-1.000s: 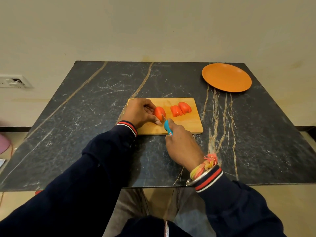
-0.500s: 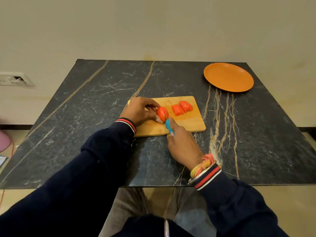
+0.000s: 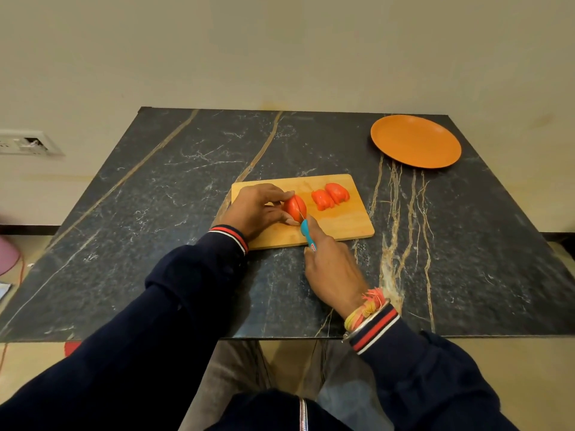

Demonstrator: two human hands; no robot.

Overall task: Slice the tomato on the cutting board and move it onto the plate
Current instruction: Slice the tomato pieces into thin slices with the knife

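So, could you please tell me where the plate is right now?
The plate sits bare at the table's far right corner in the head view, beyond the board.

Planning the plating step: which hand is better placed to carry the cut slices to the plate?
Probably the right hand: the slices and plate lie on its side, though it holds the knife.

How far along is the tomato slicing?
Partly done: cut slices lie on the cutting board. In hand: the left hand steadies the remaining tomato piece while the right hand cuts with the knife. Left: moving everything onto the bare plate.
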